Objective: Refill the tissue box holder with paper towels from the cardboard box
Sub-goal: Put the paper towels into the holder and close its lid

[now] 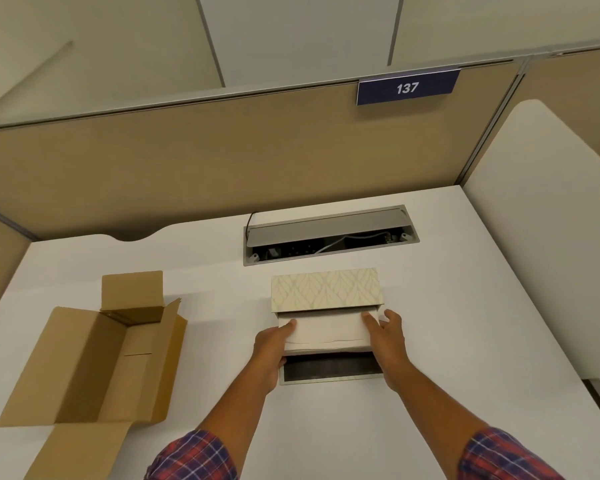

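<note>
Both arms are stretched out toward 12 o'clock, plaid sleeves point(194, 457) pushed up past the wrists. Left hand point(272, 344) sits at about 11, thumb on top and fingers curled underneath, clamping one end of a stack. Right hand point(388, 341) at about 1 mirrors it, thumb laid flat on top, fingers spread around the other end.
</note>
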